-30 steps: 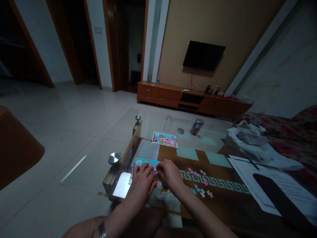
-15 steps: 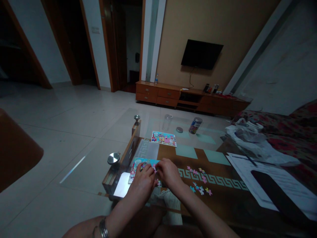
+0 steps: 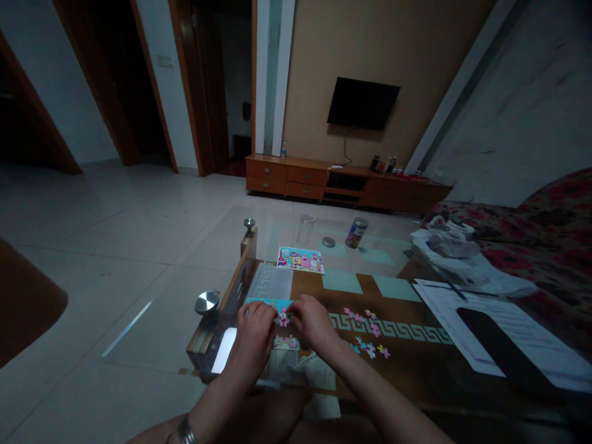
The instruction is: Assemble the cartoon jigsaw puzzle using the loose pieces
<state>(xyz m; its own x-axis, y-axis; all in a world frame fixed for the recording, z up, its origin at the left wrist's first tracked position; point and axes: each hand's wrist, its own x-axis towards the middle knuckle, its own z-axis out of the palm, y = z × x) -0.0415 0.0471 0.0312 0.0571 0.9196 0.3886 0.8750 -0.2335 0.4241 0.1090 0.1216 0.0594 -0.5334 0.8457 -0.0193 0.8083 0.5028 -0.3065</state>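
Observation:
A partly assembled jigsaw puzzle [image 3: 287, 342] lies on the glass table in front of me, its near middle covered by my hands. My left hand [image 3: 256, 324] is over its left side with fingers bent and pinched together. From the right, my right hand [image 3: 314, 317] reaches in, fingers curled in a pinch. Between the two sets of fingertips shows a pink and white puzzle piece [image 3: 283, 317], which both hands seem to grip. Several loose puzzle pieces [image 3: 370, 349] lie right of my right hand. Beyond the puzzle is a colourful picture card [image 3: 300, 260].
A clear jar [image 3: 305, 229], a round metal lid [image 3: 328, 242] and a printed can [image 3: 357, 233] stand farther back. On the right are papers [image 3: 485, 333], a long dark object [image 3: 502, 348] and plastic bags [image 3: 462, 246]. A metal knob [image 3: 206, 302] sits at the table's left.
My left hand has drawn left and its fingers have lifted, uncovering the pink and white piece and more of the puzzle's lower edge. My right hand stays nearly in place. The view has shifted slightly.

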